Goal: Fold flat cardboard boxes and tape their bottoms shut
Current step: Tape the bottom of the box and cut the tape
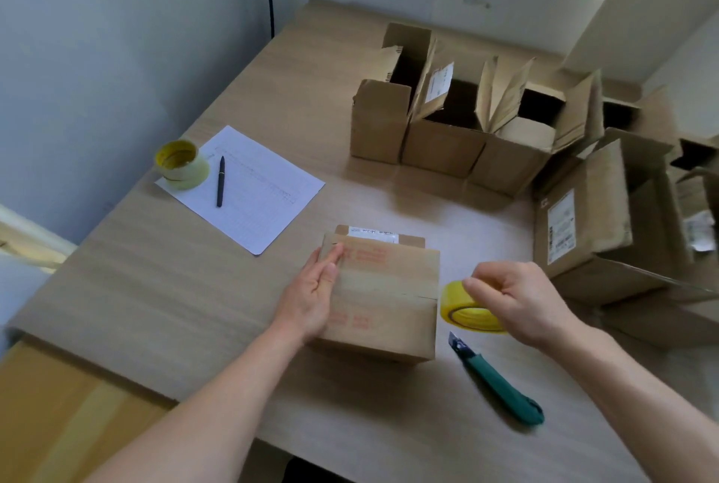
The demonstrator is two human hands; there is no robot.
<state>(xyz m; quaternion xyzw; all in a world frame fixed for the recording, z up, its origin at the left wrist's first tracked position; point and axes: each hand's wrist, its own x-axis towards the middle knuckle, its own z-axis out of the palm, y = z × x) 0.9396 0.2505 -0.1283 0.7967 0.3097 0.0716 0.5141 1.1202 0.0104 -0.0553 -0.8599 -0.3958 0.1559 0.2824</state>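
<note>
Left hand: I see my left hand (316, 288) flat, fingers straight, pressing the box's top at its left edge.
Box: cardboard box (383, 296) under that palm, flaps closed, seam running right from the fingertips toward the tape roll.
Right hand: right hand (517, 299) curled round the yellow tape roll (469, 311), held just beside the box's right edge.
Knife: green utility knife (498, 381) on the table (155, 288), just below the gripped roll, not touched.
Beyond the grip: open boxes (447, 120) stand in a row; second tape roll (181, 163), pen (220, 181) and paper sheet (264, 194) lie far left.
</note>
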